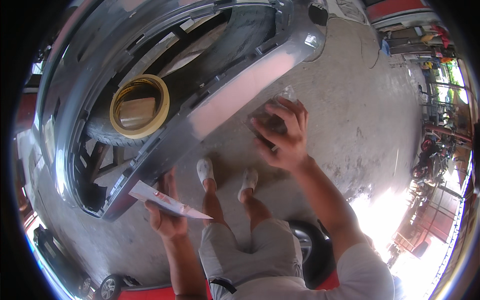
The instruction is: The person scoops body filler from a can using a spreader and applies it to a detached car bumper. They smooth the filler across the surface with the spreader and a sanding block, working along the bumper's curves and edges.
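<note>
My left hand (pixel 167 222) is closed on a flat white putty board (pixel 167 200), tilted, with pinkish filler smeared on it. The board is close to the lower end of a grey car bumper (pixel 172 146). A long pink patch of filler (pixel 242 92) covers part of the bumper's edge. To the right of this patch, apart from it, my right hand (pixel 287 132) curls its fingers round a dark, partly see-through piece (pixel 270 122). Its exact kind is unclear, and my fingers cover part of it.
A roll of masking tape (pixel 164 112) rests on a tire (pixel 102 125) within the bumper's frame. Concrete floor (pixel 350 125) stretches to the right, where a motorcycle (pixel 425 162) and clutter line the side. Behind my legs is a car wheel (pixel 317 250).
</note>
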Demonstrator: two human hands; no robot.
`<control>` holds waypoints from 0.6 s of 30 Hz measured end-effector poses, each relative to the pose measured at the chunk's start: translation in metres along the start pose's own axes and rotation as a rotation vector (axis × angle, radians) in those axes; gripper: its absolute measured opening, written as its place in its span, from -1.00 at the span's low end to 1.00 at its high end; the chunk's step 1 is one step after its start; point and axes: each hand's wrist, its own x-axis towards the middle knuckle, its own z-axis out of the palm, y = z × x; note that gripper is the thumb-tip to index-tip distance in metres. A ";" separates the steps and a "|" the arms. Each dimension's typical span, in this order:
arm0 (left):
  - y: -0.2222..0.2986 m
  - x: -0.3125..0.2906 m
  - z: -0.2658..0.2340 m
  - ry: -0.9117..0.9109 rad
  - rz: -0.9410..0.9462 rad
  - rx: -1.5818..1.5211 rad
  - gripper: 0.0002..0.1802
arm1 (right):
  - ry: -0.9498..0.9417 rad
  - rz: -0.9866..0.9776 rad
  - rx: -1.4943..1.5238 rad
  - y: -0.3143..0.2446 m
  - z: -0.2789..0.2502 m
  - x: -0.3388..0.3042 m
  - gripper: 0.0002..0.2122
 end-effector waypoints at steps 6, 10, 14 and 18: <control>0.005 -0.002 0.005 -0.002 -0.036 0.043 0.03 | 0.082 -0.095 0.010 0.000 -0.024 0.073 -0.58; 0.002 0.001 0.013 -0.003 -0.026 0.070 0.05 | 0.142 -0.098 0.043 0.012 0.011 0.059 -0.58; 0.003 0.001 0.008 -0.032 -0.065 -0.012 0.08 | 0.061 -0.034 0.051 0.013 0.016 0.023 -0.59; 0.005 -0.002 0.008 0.052 -0.018 0.000 0.08 | 0.021 -0.005 0.038 0.023 -0.013 0.020 -0.57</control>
